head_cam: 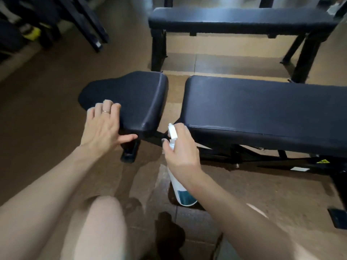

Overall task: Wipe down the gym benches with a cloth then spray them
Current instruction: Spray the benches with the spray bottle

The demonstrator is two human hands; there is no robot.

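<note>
Two bare forearms reach forward from the bottom of the view, with a knee (99, 228) between them and a dark shoe (169, 233) on the brown floor (37, 128) just beyond it. The right hand (180, 152) grips a white spray bottle (181, 192) round its neck, fingers curled about the trigger head, whose nozzle points up and away toward the gap between the two pads ahead. The bottle hangs below the hand, its teal label near the base. The left hand (105, 124) lies with fingers straight and slightly spread, fingertips touching the near edge of the seat pad (135, 96), thumb stretched out under that edge; a ring (106, 111) sits on one finger. No cloth can be made out; the dark shape at the seat pad's left end is too blurred to tell. Just right of the seat pad, apart from it by a narrow gap, is the long back pad (262, 109) of the same near bench, on a black frame (244, 156) with a yellow sticker. Farther off stands a second flat bench (234, 19) on black legs. At the far left are dark, blurred machine frames (84, 21).
</note>
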